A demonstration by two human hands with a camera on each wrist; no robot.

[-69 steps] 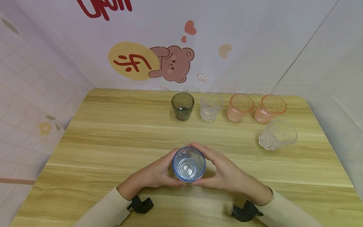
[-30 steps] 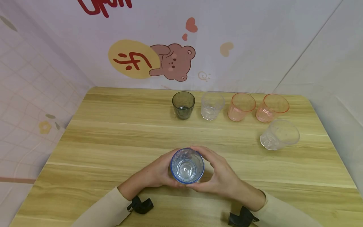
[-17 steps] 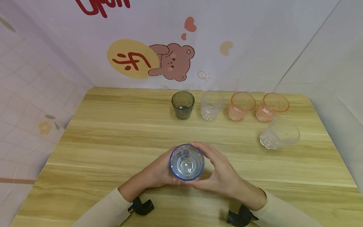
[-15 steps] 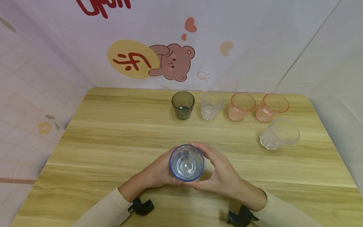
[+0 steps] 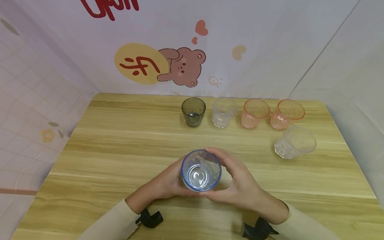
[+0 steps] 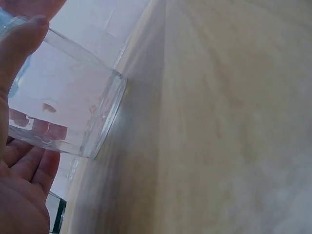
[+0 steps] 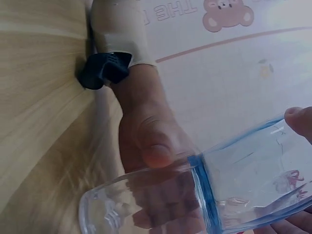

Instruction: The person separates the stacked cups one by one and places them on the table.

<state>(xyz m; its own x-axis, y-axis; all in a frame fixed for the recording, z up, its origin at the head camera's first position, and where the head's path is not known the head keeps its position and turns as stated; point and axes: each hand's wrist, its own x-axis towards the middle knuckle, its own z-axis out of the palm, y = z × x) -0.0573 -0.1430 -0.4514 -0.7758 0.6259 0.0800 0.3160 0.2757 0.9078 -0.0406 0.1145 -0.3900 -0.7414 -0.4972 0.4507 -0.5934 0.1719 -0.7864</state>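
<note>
Over the near middle of the wooden table, both hands hold a clear glass with a blue rim point(image 5: 201, 170). In the right wrist view, a bluish upper glass point(image 7: 253, 180) meets a clear lower glass point(image 7: 109, 209) at a blue band, so two stacked glasses seem to be there. My left hand point(image 5: 169, 181) grips the lower glass, thumb and fingers on opposite sides. My right hand point(image 5: 240, 181) holds the upper one near its rim between thumb and fingers. In the left wrist view, the clear base point(image 6: 109, 114) appears apart from the table.
Along the back of the table point(image 5: 120, 143) stand a dark grey glass point(image 5: 193, 113), a clear glass point(image 5: 223, 113) and two orange-pink glasses point(image 5: 254, 114). Another clear glass point(image 5: 294, 143) stands in front of them at the right. A printed cloth wall rises behind.
The bluish rim has shifted slightly right and looks larger, as if raised a little. My right hand has moved slightly right with it; the left hand has barely moved.
</note>
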